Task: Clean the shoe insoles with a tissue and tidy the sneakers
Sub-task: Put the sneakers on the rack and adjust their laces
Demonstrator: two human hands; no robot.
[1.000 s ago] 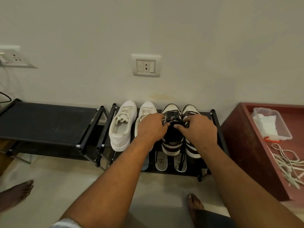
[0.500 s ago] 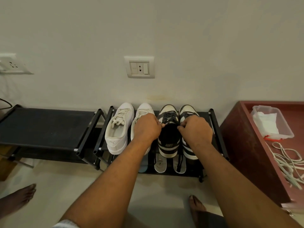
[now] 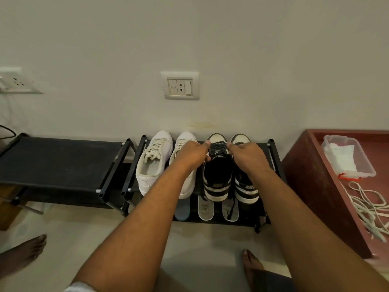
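Both hands are clamped on the left Nike sneaker (image 3: 217, 178), a black-and-white shoe standing heel toward the camera on the top shelf of the black shoe rack (image 3: 273, 157). The left hand (image 3: 192, 153) pinches its left side at the black laces (image 3: 217, 149) and the right hand (image 3: 247, 155) pinches the right side, with thumbs forward and the laced front between them. The right Nike sneaker (image 3: 246, 188) stands just beside it, partly under the right forearm. To the left on the same shelf are a pair of white sneakers (image 3: 152, 163), one half hidden by the left arm. On the lower shelf three insoles (image 3: 205, 208) lie side by side, poking out from under the shoes. At the far right, a red-brown surface (image 3: 305, 186) carries a clear plastic container (image 3: 366, 163) with white tissue (image 3: 341, 157) inside and a loose tangle of white cord (image 3: 370, 207) nearer the camera. A second black rack (image 3: 59, 161) stands to the left, and a wall socket (image 3: 180, 85) sits above the shoes.
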